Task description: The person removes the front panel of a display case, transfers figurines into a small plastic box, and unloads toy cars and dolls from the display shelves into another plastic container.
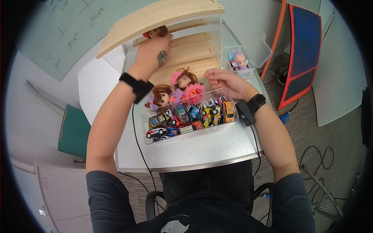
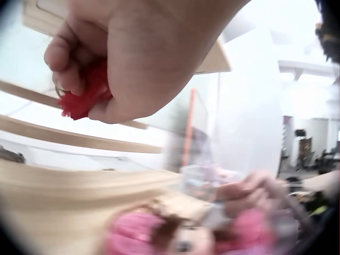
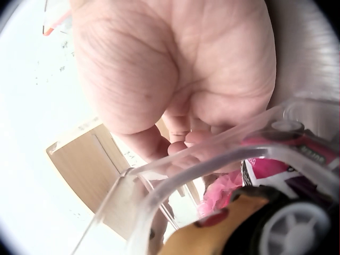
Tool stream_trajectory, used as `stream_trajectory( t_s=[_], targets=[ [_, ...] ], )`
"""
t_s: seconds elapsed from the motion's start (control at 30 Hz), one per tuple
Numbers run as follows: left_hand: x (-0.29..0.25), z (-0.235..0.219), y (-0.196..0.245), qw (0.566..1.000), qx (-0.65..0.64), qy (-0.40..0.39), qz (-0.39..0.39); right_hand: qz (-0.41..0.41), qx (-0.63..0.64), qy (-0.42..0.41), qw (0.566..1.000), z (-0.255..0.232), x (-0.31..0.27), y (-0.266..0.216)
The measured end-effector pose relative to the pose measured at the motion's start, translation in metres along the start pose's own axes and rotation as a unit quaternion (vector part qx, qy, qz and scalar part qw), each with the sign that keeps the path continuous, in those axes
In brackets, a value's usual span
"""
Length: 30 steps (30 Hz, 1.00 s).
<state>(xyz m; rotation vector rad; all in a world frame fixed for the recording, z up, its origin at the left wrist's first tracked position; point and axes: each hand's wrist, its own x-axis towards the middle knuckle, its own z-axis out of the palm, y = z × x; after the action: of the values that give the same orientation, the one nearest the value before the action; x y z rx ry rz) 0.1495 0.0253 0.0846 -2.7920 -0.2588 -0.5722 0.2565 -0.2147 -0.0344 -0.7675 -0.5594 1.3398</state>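
Note:
My left hand (image 1: pixel 151 56) is raised at the wooden shelf (image 1: pixel 163 19) and grips a small brown-haired doll (image 1: pixel 158 31) under its top board. In the left wrist view the fingers curl round the doll's red clothing (image 2: pixel 87 93); the rest of it is hidden. Just behind the clear bin of toy cars (image 1: pixel 190 116) are two more dolls, one with a pink bow (image 1: pixel 185 80) and one with a lilac bow (image 1: pixel 161 97). My right hand (image 1: pixel 227 82) is beside the pink-bowed doll, its fingers loosely bent and nothing visible in them.
A small clear box (image 1: pixel 243 72) with a purple-haired figure stands at the back right of the white table (image 1: pixel 190 153). Black cables (image 1: pixel 139 143) run from the wrist bands over the table edge. Left of the table is a green panel (image 1: pixel 74 130).

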Motion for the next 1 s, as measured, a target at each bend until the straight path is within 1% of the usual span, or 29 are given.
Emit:
stream_trajectory(
  t_s=[0.03, 0.07, 0.1, 0.13, 0.2, 0.23, 0.27, 0.3, 0.33, 0.4, 0.43, 0.47, 0.5, 0.53, 0.57, 0.6, 0.63, 0.67, 0.7, 0.73, 0.77, 0.8, 0.83, 0.87, 0.93, 0.97, 1.0],
  targets=[
    [-0.011, -0.017, 0.019, 1.000, -0.001, -0.002, 0.000, 0.001, 0.002, 0.001, 1.000, -0.002, 0.001, 0.000],
    [-0.022, -0.033, 0.036, 0.997, -0.046, -0.045, 0.030, -0.009, 0.019, -0.023, 0.999, -0.005, 0.001, 0.000],
    [-0.027, -0.039, 0.048, 0.990, -0.092, -0.085, 0.059, -0.020, 0.036, -0.048, 0.998, -0.007, 0.001, 0.000],
    [-0.026, -0.037, 0.057, 0.990, -0.093, -0.085, 0.056, -0.016, 0.035, -0.048, 0.998, -0.009, 0.000, 0.001],
    [-0.027, -0.034, 0.070, 0.966, -0.191, -0.119, 0.123, -0.102, 0.099, -0.117, 0.983, -0.011, -0.003, -0.001],
    [-0.029, -0.030, 0.073, 0.967, -0.193, -0.117, 0.119, -0.124, 0.100, -0.114, 0.981, -0.013, -0.002, -0.001],
    [-0.031, -0.028, 0.077, 0.952, -0.228, -0.144, 0.143, -0.121, 0.097, -0.114, 0.981, -0.011, -0.003, -0.002],
    [-0.033, -0.025, 0.078, 0.934, -0.264, -0.171, 0.167, -0.132, 0.105, -0.094, 0.981, -0.010, -0.004, -0.003],
    [-0.032, -0.024, 0.077, 0.934, -0.265, -0.170, 0.166, -0.144, 0.115, -0.074, 0.980, -0.010, -0.005, -0.002],
    [-0.030, -0.034, 0.074, 0.929, -0.280, -0.225, 0.089, -0.143, 0.112, -0.072, 0.981, -0.009, -0.005, -0.003],
    [-0.032, -0.033, 0.072, 0.928, -0.281, -0.228, 0.090, -0.141, 0.108, -0.072, 0.981, -0.008, -0.004, -0.002],
    [-0.037, -0.031, 0.067, 0.914, -0.298, -0.259, 0.097, -0.140, 0.108, -0.072, 0.982, -0.008, -0.004, -0.001],
    [-0.041, -0.029, 0.062, 0.899, -0.315, -0.287, 0.101, -0.124, 0.082, -0.050, 0.988, -0.007, -0.004, -0.001],
    [-0.047, -0.026, 0.055, 0.900, -0.317, -0.285, 0.096, -0.107, 0.054, -0.029, 0.992, -0.006, -0.003, -0.001],
    [-0.054, -0.022, 0.049, 0.898, -0.338, -0.260, 0.112, -0.103, 0.052, -0.033, 0.993, 0.004, -0.004, -0.001],
    [-0.060, -0.028, 0.046, 0.894, -0.359, -0.233, 0.129, -0.085, -0.009, 0.015, 0.996, 0.020, -0.009, -0.002],
    [-0.065, -0.036, 0.038, 0.898, -0.370, -0.220, 0.093, -0.069, -0.070, 0.063, 0.993, 0.029, -0.011, -0.003],
    [-0.072, -0.051, 0.033, 0.899, -0.381, -0.209, 0.059, -0.067, -0.070, 0.063, 0.993, 0.024, -0.008, -0.001],
    [-0.082, -0.053, 0.025, 0.913, -0.378, -0.147, 0.042, -0.071, -0.076, 0.044, 0.994, 0.016, -0.006, 0.000],
    [-0.091, -0.057, 0.015, 0.913, -0.378, -0.146, 0.042, -0.074, -0.082, 0.025, 0.994, 0.008, -0.004, 0.001],
    [-0.100, -0.061, 0.003, 0.908, -0.379, -0.177, -0.005, -0.074, -0.083, 0.025, 0.993, 0.008, -0.004, 0.002],
    [-0.109, -0.065, -0.008, 0.901, -0.379, -0.207, -0.051, -0.080, -0.097, 0.044, 0.991, 0.010, -0.004, 0.003],
    [-0.122, -0.060, -0.020, 0.901, -0.380, -0.203, -0.053, -0.086, -0.113, 0.062, 0.988, 0.012, -0.005, 0.004],
    [-0.137, -0.046, -0.032, 0.899, -0.384, -0.202, -0.059, -0.084, -0.115, 0.063, 0.988, 0.015, -0.006, 0.006],
    [-0.153, -0.028, -0.038, 0.897, -0.388, -0.199, -0.066, -0.084, -0.152, 0.086, 0.981, 0.020, -0.007, 0.006],
    [-0.158, -0.023, -0.039, 0.845, -0.474, -0.223, -0.110, -0.084, -0.142, 0.067, 0.984, 0.013, -0.005, 0.009],
    [-0.163, -0.017, -0.043, 0.782, -0.555, -0.239, -0.151, -0.084, -0.150, 0.061, 0.983, 0.012, -0.005, 0.011]
  ],
)
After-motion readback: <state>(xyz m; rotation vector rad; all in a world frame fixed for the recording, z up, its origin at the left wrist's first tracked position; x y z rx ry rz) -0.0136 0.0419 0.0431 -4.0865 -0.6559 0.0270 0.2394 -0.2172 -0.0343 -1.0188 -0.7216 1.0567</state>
